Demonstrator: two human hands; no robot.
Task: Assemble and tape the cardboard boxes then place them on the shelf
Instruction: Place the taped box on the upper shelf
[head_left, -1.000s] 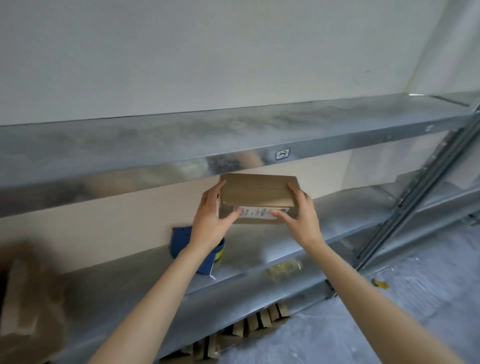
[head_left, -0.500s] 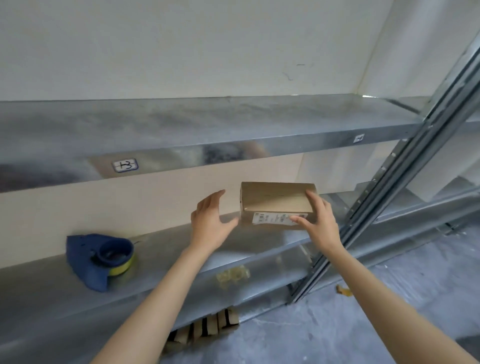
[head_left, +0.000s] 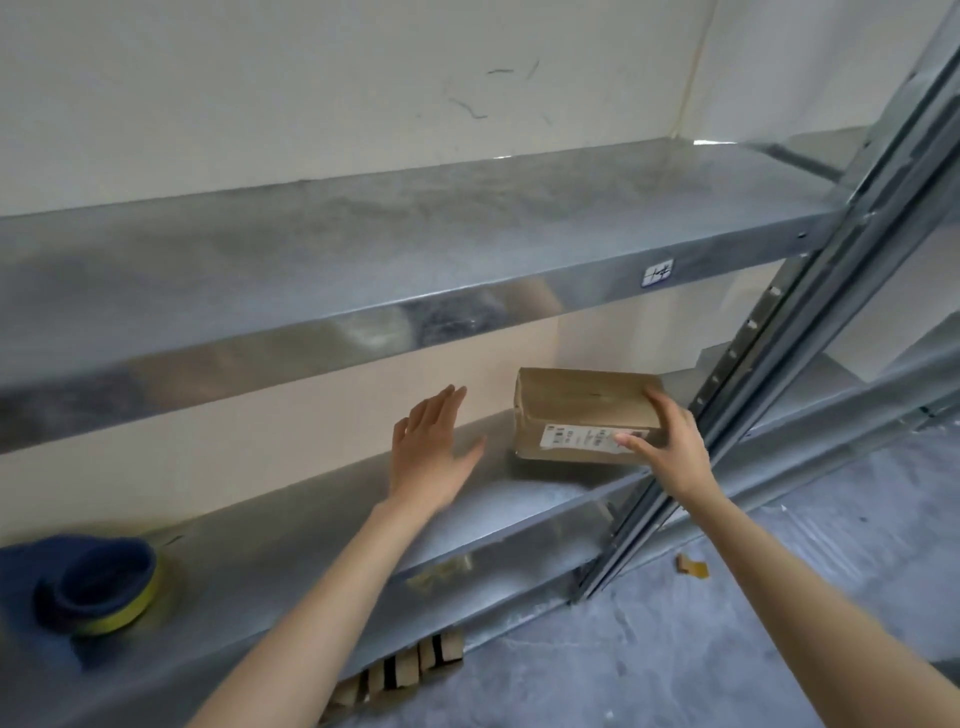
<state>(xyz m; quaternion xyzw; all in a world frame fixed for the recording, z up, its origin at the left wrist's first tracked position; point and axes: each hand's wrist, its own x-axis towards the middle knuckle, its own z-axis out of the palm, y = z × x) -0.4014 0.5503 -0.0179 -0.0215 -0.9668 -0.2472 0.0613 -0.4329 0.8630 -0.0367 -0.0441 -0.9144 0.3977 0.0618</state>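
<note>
Cardboard box judged light, stiff, slightly slippery on metal shelf. Right end gripped by right hand; left hand spread wide, empty, left of box. Best held at both ends.

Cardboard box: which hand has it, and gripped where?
Right hand grips the cardboard box at its near right corner, thumb across the labelled front. Left hand is open, off it.

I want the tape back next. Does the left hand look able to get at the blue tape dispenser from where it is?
Probably yes. The left hand is open and empty above the shelf, and the tape dispenser lies further left on it with only bare metal between.
</note>
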